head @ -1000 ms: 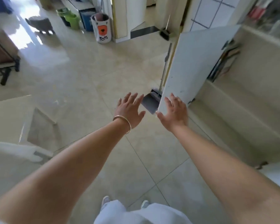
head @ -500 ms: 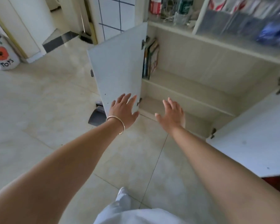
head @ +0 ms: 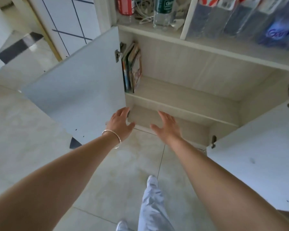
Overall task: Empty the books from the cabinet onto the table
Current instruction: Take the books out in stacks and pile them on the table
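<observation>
A: Books?
B: Upright, few of them, packed against the left wall of the cabinet, on the middle shelf's left end, just behind the open left door.
A: Left hand?
B: Fingers straight, loosely spread, holding nothing; tips at the door's lower inner corner. Bangle on that wrist.
A: Right hand?
B: Flat, fingers extended, empty, out in front of the lower shelf. Right door also swung open.
</observation>
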